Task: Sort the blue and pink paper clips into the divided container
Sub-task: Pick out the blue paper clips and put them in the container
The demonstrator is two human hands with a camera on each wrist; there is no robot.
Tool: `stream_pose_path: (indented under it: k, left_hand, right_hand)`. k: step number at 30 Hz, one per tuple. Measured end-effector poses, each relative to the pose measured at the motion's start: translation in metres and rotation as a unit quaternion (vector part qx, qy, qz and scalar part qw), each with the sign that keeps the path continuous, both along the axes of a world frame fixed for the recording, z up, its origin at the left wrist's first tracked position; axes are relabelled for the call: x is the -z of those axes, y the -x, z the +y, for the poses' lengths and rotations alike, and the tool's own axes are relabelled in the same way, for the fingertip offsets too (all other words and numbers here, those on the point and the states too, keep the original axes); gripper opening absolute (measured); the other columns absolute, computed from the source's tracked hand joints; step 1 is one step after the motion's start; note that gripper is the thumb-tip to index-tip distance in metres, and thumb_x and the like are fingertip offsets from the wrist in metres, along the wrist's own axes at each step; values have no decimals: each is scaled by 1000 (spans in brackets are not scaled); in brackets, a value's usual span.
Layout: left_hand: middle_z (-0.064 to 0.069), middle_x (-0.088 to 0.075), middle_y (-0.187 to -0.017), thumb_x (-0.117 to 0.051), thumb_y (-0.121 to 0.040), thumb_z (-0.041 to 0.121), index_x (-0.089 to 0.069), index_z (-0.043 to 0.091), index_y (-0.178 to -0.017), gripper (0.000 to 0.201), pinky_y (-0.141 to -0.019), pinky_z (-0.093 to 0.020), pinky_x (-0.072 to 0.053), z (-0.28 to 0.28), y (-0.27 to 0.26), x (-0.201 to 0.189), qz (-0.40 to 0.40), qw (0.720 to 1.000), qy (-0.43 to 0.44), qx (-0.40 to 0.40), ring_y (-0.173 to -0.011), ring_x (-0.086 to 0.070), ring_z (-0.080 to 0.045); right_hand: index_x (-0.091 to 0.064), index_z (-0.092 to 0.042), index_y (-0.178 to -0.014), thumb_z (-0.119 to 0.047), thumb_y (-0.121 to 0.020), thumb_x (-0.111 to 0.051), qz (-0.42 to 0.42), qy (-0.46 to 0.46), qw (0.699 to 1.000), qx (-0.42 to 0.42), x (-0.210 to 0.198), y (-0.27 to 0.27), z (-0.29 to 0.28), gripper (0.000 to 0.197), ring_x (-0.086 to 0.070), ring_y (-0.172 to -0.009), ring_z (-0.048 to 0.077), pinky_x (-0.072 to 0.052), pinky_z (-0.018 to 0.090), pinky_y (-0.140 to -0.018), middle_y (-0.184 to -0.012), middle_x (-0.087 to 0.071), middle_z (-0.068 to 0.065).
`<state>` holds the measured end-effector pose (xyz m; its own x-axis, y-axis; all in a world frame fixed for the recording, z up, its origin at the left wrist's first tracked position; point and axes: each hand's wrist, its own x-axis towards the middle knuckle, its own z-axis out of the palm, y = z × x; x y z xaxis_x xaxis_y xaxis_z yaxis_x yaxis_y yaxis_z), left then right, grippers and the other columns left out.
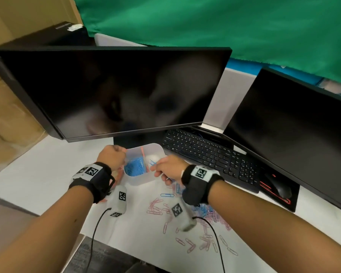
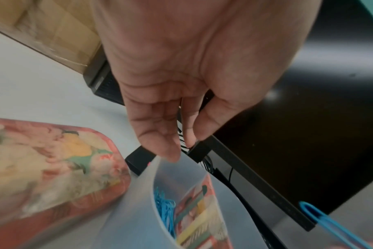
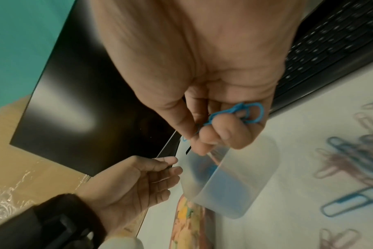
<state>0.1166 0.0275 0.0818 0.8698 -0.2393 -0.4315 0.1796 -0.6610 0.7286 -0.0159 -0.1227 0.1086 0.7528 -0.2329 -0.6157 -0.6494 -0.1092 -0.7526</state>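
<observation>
A translucent divided container [image 1: 138,179] stands on the white table in front of the monitor base. Its left compartment holds a heap of blue clips [image 1: 135,168], also seen in the left wrist view as blue clips [image 2: 165,210]. My left hand [image 1: 114,154] is at the container's left rim with relaxed fingers; one fingertip [image 2: 170,155] touches the container wall [image 2: 138,219]. My right hand [image 3: 213,134] hovers over the container [image 3: 245,185] and pinches a few blue clips [image 3: 243,112]. Loose pink and blue clips [image 1: 187,215] lie scattered near me.
A pink patterned lid [image 2: 43,168] lies left of the container. A large dark monitor [image 1: 114,91] stands right behind it. A black keyboard [image 1: 205,154], a mouse [image 1: 279,187] and a second monitor [image 1: 293,131] fill the right side. Cardboard boxes [image 1: 6,119] stand at the left.
</observation>
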Motion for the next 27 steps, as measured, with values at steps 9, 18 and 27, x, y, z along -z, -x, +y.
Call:
stream_pose_path:
  k: [9, 18, 27]
  left_hand:
    - [-11, -68, -98, -44, -90, 3, -67, 12, -104, 28, -70, -30, -51, 28, 7, -2, 24, 999, 38, -22, -87, -62, -26]
    - [-3, -66, -101, -47, -91, 10, -68, 22, -94, 24, -72, -30, -54, 23, 12, 5, 2, 999, 41, -6, -86, -63, -20]
    - [9, -67, -75, -54, -80, 3, -62, 28, -63, 31, -69, -11, -44, -36, 74, 19, -87, 965, 39, 246, -74, -60, -11]
  right_hand:
    - [-58, 0, -81, -6, -87, -51, 48, -11, 999, 18, 14, -81, 25, 11, -62, -65, 27, -59, 39, -68, -78, -60, 17]
    - [-53, 2, -126, -4, -88, -53, 5, -14, 1000, 17, 11, -79, 5, 39, -59, -86, 26, -55, 41, -86, -98, -58, 13]
    - [-68, -12, -96, -6, -91, -47, 15, 210, 977, 14, 32, 48, -72, 22, -64, -73, 18, -52, 27, -58, -86, -66, 4]
